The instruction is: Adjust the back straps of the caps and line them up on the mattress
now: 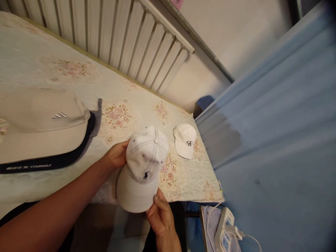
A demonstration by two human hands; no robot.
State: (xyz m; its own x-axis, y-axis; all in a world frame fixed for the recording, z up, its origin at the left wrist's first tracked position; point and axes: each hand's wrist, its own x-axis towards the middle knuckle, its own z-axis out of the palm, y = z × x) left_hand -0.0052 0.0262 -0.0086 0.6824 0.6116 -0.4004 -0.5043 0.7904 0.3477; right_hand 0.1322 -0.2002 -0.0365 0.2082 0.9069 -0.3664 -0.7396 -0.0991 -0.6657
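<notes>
Between my two hands is a white baseball cap (143, 164) with dark stitching and a small navy emblem on its front. My left hand (119, 154) grips the cap's crown at its left side, with the fingertips hidden behind it. At the right edge of the brim, my right hand (161, 213) pinches with the thumb on top. Beyond the held cap, a smaller-looking white cap (185, 140) with black letters lies on the floral bed cover (141, 108). To the left, a beige cap (47, 119) rests over a dark cap (65, 161) with white lettering on its brim.
A white slatted radiator (118, 38) runs along the far side of the bed. Blue curtain fabric (275, 133) hangs at the right. A white power strip (225, 227) with cables sits on a small surface at the lower right, below the bed's edge.
</notes>
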